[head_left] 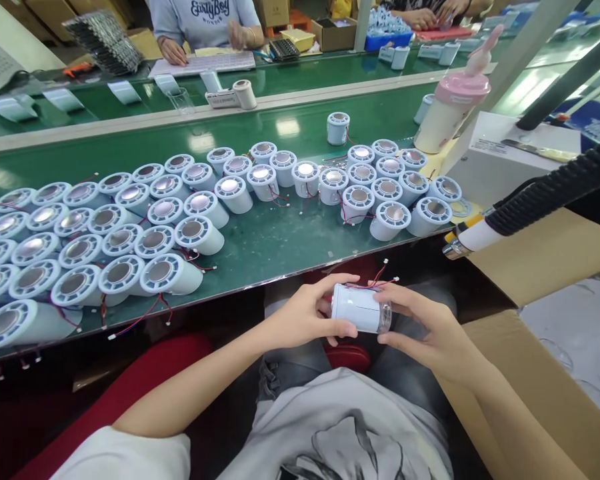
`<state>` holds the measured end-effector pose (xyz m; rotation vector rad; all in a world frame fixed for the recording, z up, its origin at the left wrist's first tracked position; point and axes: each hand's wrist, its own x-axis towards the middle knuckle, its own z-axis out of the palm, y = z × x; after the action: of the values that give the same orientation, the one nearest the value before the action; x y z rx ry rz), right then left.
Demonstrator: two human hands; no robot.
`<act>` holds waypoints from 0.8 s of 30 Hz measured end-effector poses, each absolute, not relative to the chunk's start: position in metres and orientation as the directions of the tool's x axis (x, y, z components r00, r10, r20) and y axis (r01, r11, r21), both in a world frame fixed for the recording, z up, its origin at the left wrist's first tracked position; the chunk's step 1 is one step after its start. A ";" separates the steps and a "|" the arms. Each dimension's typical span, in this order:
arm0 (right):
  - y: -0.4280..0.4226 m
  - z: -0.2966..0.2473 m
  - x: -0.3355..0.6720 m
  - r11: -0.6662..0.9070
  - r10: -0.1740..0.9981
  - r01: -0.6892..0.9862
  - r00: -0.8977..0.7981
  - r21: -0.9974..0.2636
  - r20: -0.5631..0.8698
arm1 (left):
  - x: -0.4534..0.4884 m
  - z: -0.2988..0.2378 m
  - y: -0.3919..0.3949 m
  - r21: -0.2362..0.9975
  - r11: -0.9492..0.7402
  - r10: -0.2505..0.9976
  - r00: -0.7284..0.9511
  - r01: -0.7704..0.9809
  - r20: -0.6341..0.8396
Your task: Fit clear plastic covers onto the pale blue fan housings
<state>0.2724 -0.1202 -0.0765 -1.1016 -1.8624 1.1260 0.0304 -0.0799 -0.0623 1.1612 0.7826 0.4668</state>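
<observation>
White cylinder [359, 308] with red wires [380, 275]. Table [280, 247] dark green. Rows of cylinders [130, 230] white, silver-capped. Bottle [450, 110] cream, pink lid. Stool [145, 373] red. Box [545, 260] brown. Hose [555, 190] black.

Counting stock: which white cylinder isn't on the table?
The cylinder held sideways between the left hand and right hand; the others sit on the green table.

Green bench [280, 247]: bears many white cylinders [192, 230] with shiny round tops and red leads, packed in rows across its left and middle, and one more cylinder [338, 128] standing alone toward its far side. Bottle [447, 113], cream with a pink lid, near the bench's far right end; black ribbed hose [550, 193] with a white nozzle just off its right end, over an open cardboard box [545, 253]. Person in a grey printed top [205, 20], seated beyond the bench's far edge.
</observation>
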 end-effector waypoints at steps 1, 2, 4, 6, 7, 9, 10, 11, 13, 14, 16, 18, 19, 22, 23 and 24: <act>-0.121 -0.076 0.272 0.245 0.907 0.289 -0.405 -0.925 0.113 | 0.030 -0.061 -0.080 0.943 0.327 0.698 0.658 0.059 -0.283; -0.121 -0.075 0.272 0.222 0.909 0.266 -0.405 -0.938 0.100 | 0.030 -0.061 -0.079 0.954 0.295 0.709 0.658 0.050 -0.254; -0.121 -0.074 0.271 0.163 0.910 0.213 -0.409 -0.963 0.064 | 0.029 -0.059 -0.078 0.977 0.211 0.736 0.652 0.039 -0.185; -0.121 -0.071 0.270 0.100 0.911 0.156 -0.411 -0.983 0.027 | 0.028 -0.058 -0.078 0.990 0.133 0.749 0.649 0.046 -0.130; -0.121 -0.069 0.270 0.068 0.912 0.131 -0.411 -0.989 0.008 | 0.028 -0.057 -0.079 0.993 0.102 0.750 0.652 0.053 -0.112; -0.121 -0.066 0.270 0.004 0.913 0.090 -0.406 -0.996 -0.033 | 0.028 -0.056 -0.079 0.997 0.054 0.746 0.661 0.060 -0.080; -0.122 -0.064 0.270 -0.027 0.913 0.073 -0.405 -0.997 -0.054 | 0.027 -0.055 -0.080 0.998 0.033 0.743 0.666 0.062 -0.066; -0.122 -0.062 0.270 -0.056 0.911 0.058 -0.406 -0.997 -0.075 | 0.027 -0.054 -0.080 0.998 0.014 0.741 0.670 0.062 -0.052; -0.122 -0.060 0.269 -0.110 0.903 0.024 -0.415 -0.994 -0.110 | 0.027 -0.052 -0.080 0.997 -0.022 0.735 0.677 0.067 -0.030; -0.122 -0.060 0.269 -0.139 0.898 0.005 -0.420 -0.990 -0.128 | 0.027 -0.051 -0.079 0.997 -0.040 0.732 0.681 0.072 -0.020; -0.123 -0.060 0.268 -0.202 0.888 -0.036 -0.427 -0.979 -0.168 | 0.026 -0.050 -0.078 0.993 -0.085 0.724 0.690 0.084 0.003; -0.123 -0.061 0.267 -0.263 0.880 -0.075 -0.428 -0.962 -0.207 | 0.025 -0.050 -0.078 0.986 -0.138 0.712 0.701 0.093 0.033; -0.123 -0.062 0.266 -0.289 0.877 -0.091 -0.424 -0.953 -0.225 | 0.024 -0.050 -0.078 0.982 -0.164 0.706 0.706 0.093 0.052; -0.123 -0.063 0.264 -0.342 0.874 -0.128 -0.408 -0.931 -0.265 | 0.022 -0.051 -0.078 0.968 -0.232 0.693 0.714 0.091 0.099; -0.123 -0.063 0.263 -0.359 0.873 -0.140 -0.401 -0.923 -0.279 | 0.022 -0.051 -0.078 0.965 -0.245 0.691 0.715 0.093 0.107; -0.123 -0.063 0.262 -0.381 0.869 -0.155 -0.397 -0.912 -0.295 | 0.021 -0.051 -0.078 0.962 -0.255 0.689 0.716 0.093 0.113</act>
<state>0.2618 -0.1229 -0.0633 -1.0787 -1.1034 1.8548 0.0212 -0.0782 -0.0515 1.7618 0.6218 0.6397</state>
